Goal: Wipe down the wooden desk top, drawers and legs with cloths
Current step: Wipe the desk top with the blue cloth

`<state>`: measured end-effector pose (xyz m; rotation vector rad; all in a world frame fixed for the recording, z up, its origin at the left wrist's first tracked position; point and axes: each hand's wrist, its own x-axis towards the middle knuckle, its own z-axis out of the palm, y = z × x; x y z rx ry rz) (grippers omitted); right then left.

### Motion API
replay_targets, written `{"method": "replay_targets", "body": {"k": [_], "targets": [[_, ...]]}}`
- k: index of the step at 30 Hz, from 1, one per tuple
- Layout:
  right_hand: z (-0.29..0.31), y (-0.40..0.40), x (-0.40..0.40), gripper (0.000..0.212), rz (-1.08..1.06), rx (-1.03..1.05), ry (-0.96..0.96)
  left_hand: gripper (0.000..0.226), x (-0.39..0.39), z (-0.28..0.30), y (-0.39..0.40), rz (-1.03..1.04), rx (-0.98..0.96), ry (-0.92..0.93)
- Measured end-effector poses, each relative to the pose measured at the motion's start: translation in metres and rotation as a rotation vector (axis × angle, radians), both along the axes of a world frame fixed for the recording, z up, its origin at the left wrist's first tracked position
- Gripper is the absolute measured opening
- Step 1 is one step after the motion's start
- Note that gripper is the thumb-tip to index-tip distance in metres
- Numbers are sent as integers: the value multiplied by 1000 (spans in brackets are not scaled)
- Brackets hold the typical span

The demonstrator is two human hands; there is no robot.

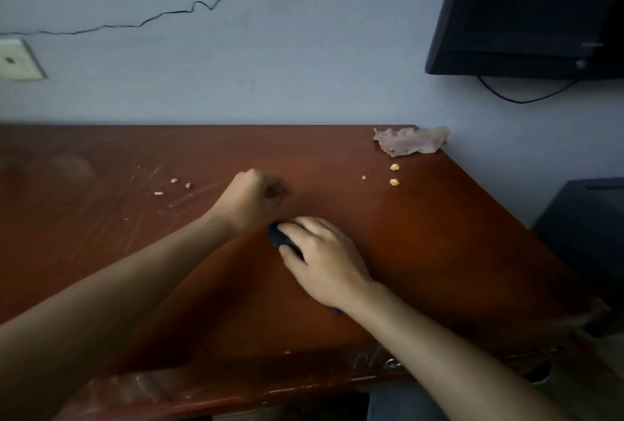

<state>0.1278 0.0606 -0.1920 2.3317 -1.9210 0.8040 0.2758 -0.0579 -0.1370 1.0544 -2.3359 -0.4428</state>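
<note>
Wiping the top is the step in hand, I think. On the far left of the tabletop (84,251) there are pale streaks and small crumbs (174,180). Next comes the left hand (258,196), curled into a fist; it is blurry, so I cannot tell if it holds anything. Just to the right and nearer, the right hand (324,258) presses a dark cloth (277,237) flat on the wood, fingers (304,223) close together over it. Farther right lie more crumbs (394,181). A pale crumpled cloth (412,141) sits at the far right corner. The next move should push the dark cloth toward the crumbs.
</note>
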Motion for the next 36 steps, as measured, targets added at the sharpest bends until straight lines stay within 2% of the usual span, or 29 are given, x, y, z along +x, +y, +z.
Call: {"method": "replay_targets", "body": {"k": [3,6,8,11,13,15,19,22,24,30,33,36], "targets": [[10,-9,1,38,134,56,9,26,51,-13,49,-2,-108,-93],[16,-35,1,39,236,136,30,29,90,-35,85,18,-116,-204],[15,-67,1,38,207,154,26,39,105,-44,97,49,-92,-247],[14,-118,5,39,45,157,-25,67,113,-47,107,47,-47,-370],[12,-140,13,40,-47,139,-53,69,112,-48,110,62,-23,-438],[12,-141,28,41,-22,101,-12,66,108,-47,114,90,-24,-466],[7,-106,46,36,306,97,-26,76,104,-46,119,218,9,-436],[7,-103,39,36,422,129,-62,80,105,-45,118,306,15,-436],[10,-126,38,33,366,124,-46,81,105,-46,117,311,29,-449],[18,-220,56,38,-18,109,-26,81,106,-47,114,323,46,-410],[17,-214,69,37,-11,105,10,81,107,-47,113,327,59,-382],[8,-163,80,35,116,70,22,75,107,-46,114,337,44,-340]]}}
